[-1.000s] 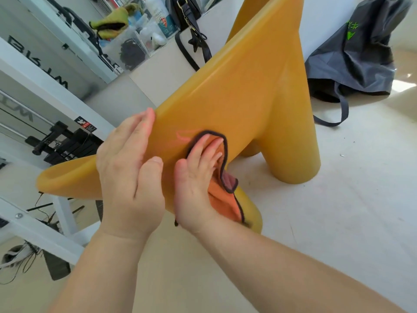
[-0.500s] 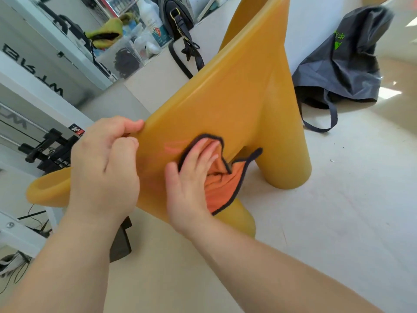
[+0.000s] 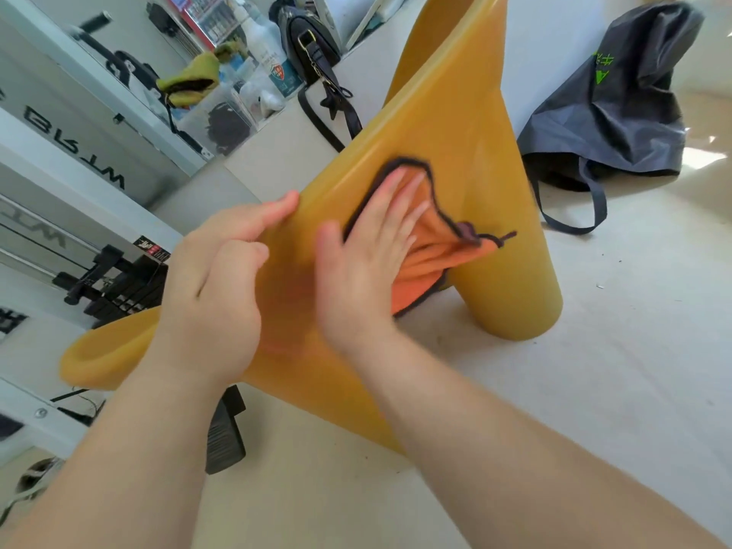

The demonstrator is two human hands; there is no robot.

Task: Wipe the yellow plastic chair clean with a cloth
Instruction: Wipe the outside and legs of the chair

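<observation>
Here the yellow plastic chair (image 3: 455, 124) stands tilted on the floor (image 3: 594, 390), its sloping side right under both hands. The left hand (image 3: 214, 279) grips the chair's upper edge with its fingers (image 3: 269, 210) curled over the rim. Just beside it the right hand (image 3: 364, 263) lies flat, fingers (image 3: 396, 200) straight and slightly apart, pressing the orange cloth (image 3: 427, 255) against the slope. A grey bag (image 3: 618, 112) sits well beyond the fingers.

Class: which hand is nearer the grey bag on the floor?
Right. The right hand presses the cloth on the chair, toward the bag; the left hand grips the chair's edge, farther away.
</observation>
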